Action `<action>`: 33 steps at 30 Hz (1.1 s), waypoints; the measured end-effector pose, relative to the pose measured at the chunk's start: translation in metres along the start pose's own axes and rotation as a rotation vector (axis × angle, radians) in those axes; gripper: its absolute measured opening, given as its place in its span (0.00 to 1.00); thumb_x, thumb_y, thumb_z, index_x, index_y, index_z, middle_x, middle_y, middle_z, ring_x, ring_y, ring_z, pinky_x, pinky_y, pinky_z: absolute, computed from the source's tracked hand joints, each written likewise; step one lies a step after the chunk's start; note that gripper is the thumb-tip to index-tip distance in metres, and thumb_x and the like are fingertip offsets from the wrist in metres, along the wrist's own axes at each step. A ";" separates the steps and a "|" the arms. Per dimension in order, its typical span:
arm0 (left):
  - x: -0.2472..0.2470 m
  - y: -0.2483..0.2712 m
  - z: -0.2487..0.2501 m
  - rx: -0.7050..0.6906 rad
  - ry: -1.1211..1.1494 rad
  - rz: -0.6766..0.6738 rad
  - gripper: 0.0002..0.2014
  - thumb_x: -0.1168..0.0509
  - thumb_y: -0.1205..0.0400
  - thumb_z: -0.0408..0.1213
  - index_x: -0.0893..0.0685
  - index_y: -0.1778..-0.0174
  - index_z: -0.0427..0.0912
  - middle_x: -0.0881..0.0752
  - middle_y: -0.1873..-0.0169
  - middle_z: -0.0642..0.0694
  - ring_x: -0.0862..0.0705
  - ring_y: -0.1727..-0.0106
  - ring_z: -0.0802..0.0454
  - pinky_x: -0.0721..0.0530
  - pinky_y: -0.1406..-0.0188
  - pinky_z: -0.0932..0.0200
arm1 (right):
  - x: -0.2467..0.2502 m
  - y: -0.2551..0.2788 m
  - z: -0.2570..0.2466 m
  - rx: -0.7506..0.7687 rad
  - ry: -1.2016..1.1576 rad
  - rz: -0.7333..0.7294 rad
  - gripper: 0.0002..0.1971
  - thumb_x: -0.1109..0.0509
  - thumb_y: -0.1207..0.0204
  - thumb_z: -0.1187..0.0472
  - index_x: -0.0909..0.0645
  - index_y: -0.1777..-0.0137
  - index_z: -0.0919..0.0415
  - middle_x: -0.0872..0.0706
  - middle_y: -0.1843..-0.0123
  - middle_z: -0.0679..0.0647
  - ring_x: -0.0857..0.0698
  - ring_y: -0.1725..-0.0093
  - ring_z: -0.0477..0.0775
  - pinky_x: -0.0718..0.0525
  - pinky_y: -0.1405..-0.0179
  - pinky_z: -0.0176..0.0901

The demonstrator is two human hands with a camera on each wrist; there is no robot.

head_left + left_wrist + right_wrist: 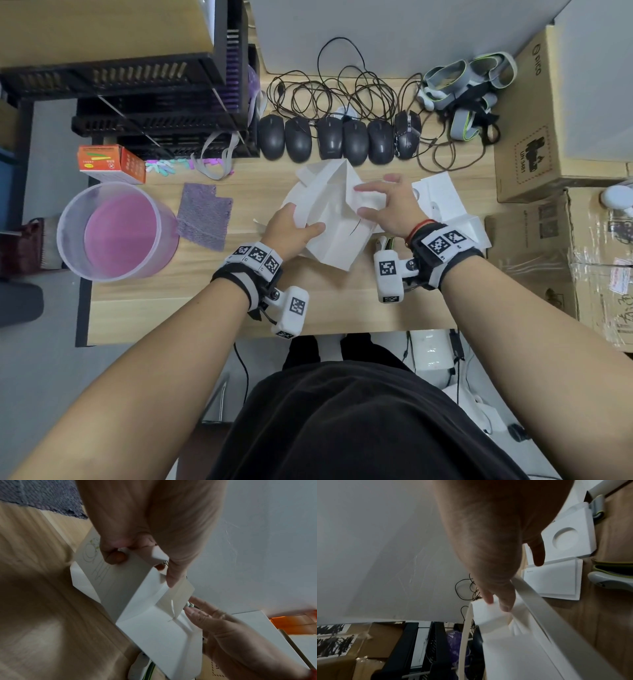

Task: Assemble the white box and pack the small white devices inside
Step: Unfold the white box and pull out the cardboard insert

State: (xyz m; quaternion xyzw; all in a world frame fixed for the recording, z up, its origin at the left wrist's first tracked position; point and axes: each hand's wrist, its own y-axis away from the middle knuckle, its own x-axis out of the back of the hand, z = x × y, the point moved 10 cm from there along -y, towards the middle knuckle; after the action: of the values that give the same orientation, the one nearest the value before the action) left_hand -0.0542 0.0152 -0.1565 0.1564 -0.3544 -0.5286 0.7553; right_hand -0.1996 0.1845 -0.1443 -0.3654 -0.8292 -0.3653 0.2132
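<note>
A half-folded white box [337, 236] stands on the wooden desk [191, 301] in front of me, its flaps still loose. My left hand [298, 228] grips the box's left wall, thumb outside and fingers curled over the edge [120, 555]. My right hand [380, 202] lies with straight fingers [503, 601] on a side flap [488, 614] at the box's right. A small white device [383, 244] peeks out under my right wrist, mostly hidden. A white insert tray [566, 539] with a round recess lies to the right.
Several black mice [339, 140] with tangled cables line the desk behind the box. A clear tub with a pink bottom [116, 233], a purple cloth [205, 216] and an orange carton [109, 162] sit left. Black crates [154, 102] stand back left, cardboard boxes [548, 120] right.
</note>
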 end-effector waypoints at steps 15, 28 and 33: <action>-0.021 0.012 -0.004 -0.030 0.102 -0.045 0.28 0.26 0.25 0.61 0.21 0.42 0.43 0.13 0.48 0.50 0.14 0.46 0.53 0.17 0.48 0.55 | -0.065 0.002 -0.005 -0.235 -0.809 -0.108 0.33 0.22 0.27 0.50 0.31 0.24 0.51 0.12 0.34 0.53 0.11 0.37 0.57 0.11 0.43 0.59; 0.008 0.000 -0.004 0.220 0.208 0.050 0.59 0.40 0.47 0.89 0.20 0.30 0.47 0.12 0.40 0.50 0.13 0.41 0.46 0.18 0.36 0.45 | -0.047 0.017 -0.028 0.080 -0.124 0.008 0.20 0.37 0.22 0.69 0.24 0.31 0.59 0.13 0.42 0.58 0.15 0.44 0.63 0.16 0.42 0.58; 0.022 -0.007 0.006 0.102 0.078 0.202 0.19 0.26 0.29 0.54 0.11 0.46 0.49 0.08 0.53 0.52 0.10 0.50 0.47 0.11 0.44 0.47 | -0.049 0.019 -0.032 0.064 -0.217 -0.017 0.21 0.37 0.22 0.70 0.23 0.30 0.57 0.12 0.43 0.58 0.14 0.45 0.61 0.15 0.42 0.58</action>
State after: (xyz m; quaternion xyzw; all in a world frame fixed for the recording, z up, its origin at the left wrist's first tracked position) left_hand -0.0587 -0.0067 -0.1483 0.1786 -0.3653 -0.4244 0.8090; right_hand -0.1508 0.1468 -0.1451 -0.3885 -0.8618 -0.2988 0.1307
